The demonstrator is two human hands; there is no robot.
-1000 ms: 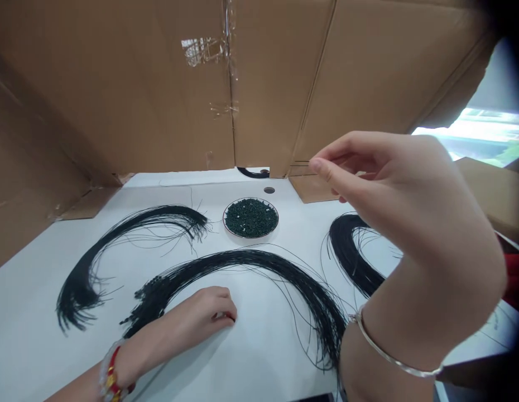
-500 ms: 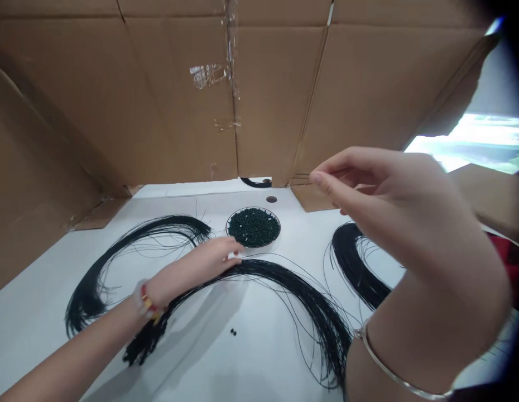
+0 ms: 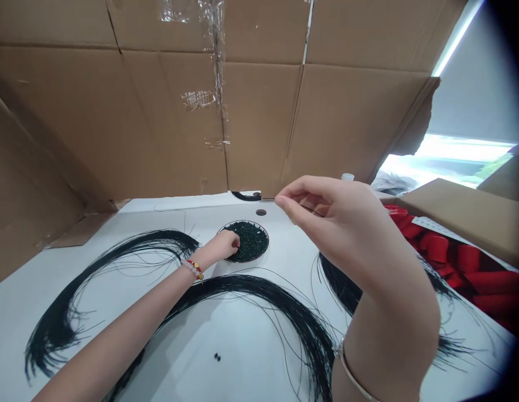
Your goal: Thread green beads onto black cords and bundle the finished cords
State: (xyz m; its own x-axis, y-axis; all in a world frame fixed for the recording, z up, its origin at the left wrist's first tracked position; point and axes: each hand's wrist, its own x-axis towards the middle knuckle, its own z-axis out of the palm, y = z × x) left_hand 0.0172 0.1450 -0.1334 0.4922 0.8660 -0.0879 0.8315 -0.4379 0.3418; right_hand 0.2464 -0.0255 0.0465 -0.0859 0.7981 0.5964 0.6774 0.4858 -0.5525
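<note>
My left hand (image 3: pixel 221 245) reaches to the left side of a round dish of small dark green pieces (image 3: pixel 251 241), its fingertips closed at the pieces; what they pinch, if anything, is hidden. Raised at the right, my right hand (image 3: pixel 322 209) pinches a thin dark strand (image 3: pixel 268 199) between thumb and forefinger. A curved bundle of black strands (image 3: pixel 251 285) lies on the white table in front of the dish, partly behind my left forearm. Another black bundle (image 3: pixel 113 251) curves at the left, and a third (image 3: pixel 341 287) is partly hidden behind my right hand.
Cardboard walls (image 3: pixel 167 128) stand behind and at the left of the white table (image 3: pixel 226 340). Two tiny dark pieces (image 3: pixel 217 357) lie near the front. At the right is a box of red rolls (image 3: pixel 469 259). A round hole (image 3: pixel 260 212) is beyond the dish.
My left hand has moved from above the middle bundle into the edge of the dish, and its fingers have closed. The view has shifted, showing the red rolls. My right hand still pinches the strand.
</note>
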